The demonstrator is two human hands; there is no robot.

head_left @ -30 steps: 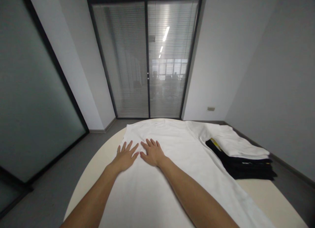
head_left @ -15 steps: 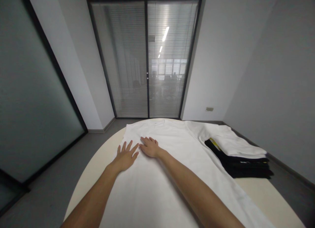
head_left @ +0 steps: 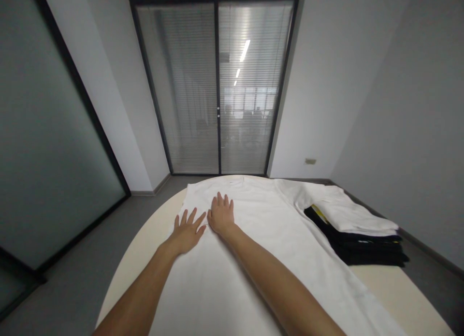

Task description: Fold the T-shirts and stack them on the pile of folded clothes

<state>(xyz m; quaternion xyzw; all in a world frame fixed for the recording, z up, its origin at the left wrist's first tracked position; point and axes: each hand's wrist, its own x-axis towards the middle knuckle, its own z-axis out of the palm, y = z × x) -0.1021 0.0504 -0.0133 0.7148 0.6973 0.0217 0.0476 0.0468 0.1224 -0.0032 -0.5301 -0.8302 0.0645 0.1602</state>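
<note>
A white T-shirt (head_left: 253, 258) lies spread over the table, its collar at the far edge and one sleeve reaching right over a dark stack. My left hand (head_left: 186, 233) rests flat near the shirt's left edge, fingers spread. Just right of it, my right hand (head_left: 221, 214) lies palm down on the fabric with its fingers stretched toward the collar. Neither hand grips the cloth. The shirt's left sleeve does not show; that side looks folded in or tucked under.
A stack of folded black clothes (head_left: 369, 253) with a bit of yellow stands on the table's right side, partly under the white sleeve. The pale round table (head_left: 134, 258) shows along its left rim. Beyond it are glass doors with blinds (head_left: 246, 133).
My right hand has turned from pointing left to pointing away from me, and shifted slightly right. My left hand stays almost in place on the shirt.
</note>
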